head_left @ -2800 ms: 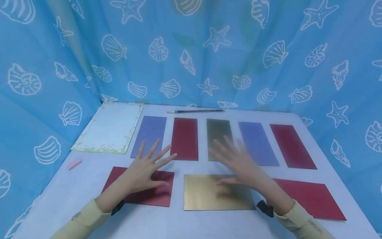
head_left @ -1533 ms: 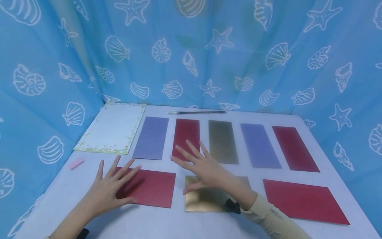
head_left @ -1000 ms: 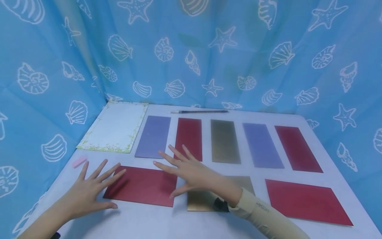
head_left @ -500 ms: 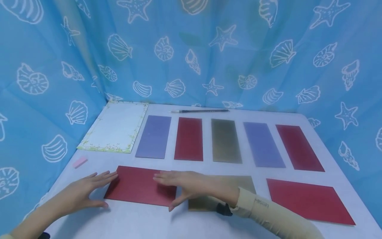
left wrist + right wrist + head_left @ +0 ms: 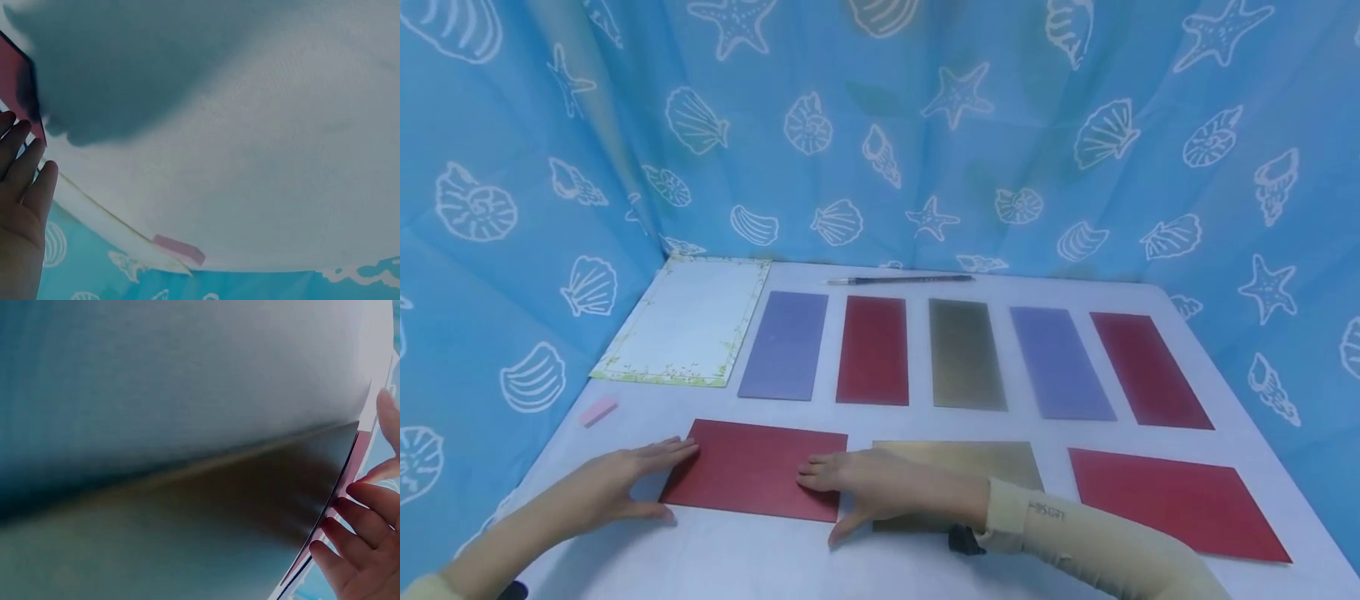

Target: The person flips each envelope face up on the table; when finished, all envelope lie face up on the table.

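Observation:
A red rectangular card (image 5: 752, 471) lies flat at the front left of the white table in the head view. My left hand (image 5: 613, 483) has its fingertips at the card's left edge, with the thumb spread toward the near side. At the card's right end my right hand (image 5: 872, 483) rests its fingertips on the surface, its thumb pointing down at the table. Both hands have extended fingers. A gold card (image 5: 1000, 458) lies partly hidden under my right forearm. The left wrist view shows the left hand (image 5: 22, 200) beside the red card's edge.
Behind lies a row of cards: purple (image 5: 784, 346), red (image 5: 872, 350), gold (image 5: 967, 354), purple (image 5: 1063, 362), red (image 5: 1152, 371). Another red card (image 5: 1180, 504) sits front right. Bordered paper (image 5: 685, 321), a pink eraser-like block (image 5: 598, 412) and a brush (image 5: 902, 279) lie around.
Both hands have moved left from above the cards and come down to the two ends of the front left red card. The spread fingers have drawn closer together. The cards keep their places.

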`<state>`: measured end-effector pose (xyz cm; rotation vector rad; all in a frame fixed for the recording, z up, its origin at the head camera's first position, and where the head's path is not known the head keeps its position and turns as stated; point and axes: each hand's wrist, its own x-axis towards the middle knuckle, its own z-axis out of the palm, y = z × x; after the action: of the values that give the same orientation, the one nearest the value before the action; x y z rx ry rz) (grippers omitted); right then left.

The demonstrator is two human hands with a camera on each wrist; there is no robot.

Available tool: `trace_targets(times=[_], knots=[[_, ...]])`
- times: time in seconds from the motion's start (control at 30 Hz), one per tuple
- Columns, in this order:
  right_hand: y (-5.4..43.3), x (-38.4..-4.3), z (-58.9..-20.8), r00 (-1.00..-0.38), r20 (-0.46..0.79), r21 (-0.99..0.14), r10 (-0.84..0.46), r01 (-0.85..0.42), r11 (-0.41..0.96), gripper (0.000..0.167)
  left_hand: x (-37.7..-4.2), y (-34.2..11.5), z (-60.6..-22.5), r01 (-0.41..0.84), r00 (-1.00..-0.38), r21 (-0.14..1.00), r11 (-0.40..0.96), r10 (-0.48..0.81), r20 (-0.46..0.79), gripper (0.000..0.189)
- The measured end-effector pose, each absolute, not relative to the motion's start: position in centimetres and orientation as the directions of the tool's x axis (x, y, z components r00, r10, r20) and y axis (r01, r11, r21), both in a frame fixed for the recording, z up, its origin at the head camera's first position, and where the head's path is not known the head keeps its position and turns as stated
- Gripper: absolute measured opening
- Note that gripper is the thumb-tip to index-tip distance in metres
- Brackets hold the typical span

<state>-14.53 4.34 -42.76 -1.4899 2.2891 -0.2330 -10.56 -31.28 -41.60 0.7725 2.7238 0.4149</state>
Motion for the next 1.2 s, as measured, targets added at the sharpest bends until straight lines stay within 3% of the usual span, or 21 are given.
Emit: trace_targets(times=[0.5, 0.83, 0.93, 1.2], knots=[[4.1, -14.5, -42.7, -0.329, -0.236, -0.283, -0.914, -0.877, 0.388, 0.077, -10.8, -31.2, -42.0, 0.497, -0.806, 0.338, 0.799, 0.569, -0.161, 0.063], [4.0, -14.4, -42.9, -0.316, -0.248, -0.273, -0.916, -0.884, 0.380, 0.080, -10.5, -31.0, -42.2, 0.571, -0.779, 0.250, 0.782, 0.612, -0.135, 0.052], [4.2, -14.4, -42.8, -0.326, -0.229, -0.307, -0.917, -0.870, 0.386, 0.076, -10.3, -31.2, -42.1, 0.613, -0.761, 0.243, 0.752, 0.644, -0.077, 0.046], [5.4, -14.3, -40.9, -0.307, -0.123, -0.343, -0.944, -0.879, 0.331, 0.060, -9.5, -32.1, -41.2, 0.739, -0.674, 0.231, 0.633, 0.699, 0.240, 0.033]])
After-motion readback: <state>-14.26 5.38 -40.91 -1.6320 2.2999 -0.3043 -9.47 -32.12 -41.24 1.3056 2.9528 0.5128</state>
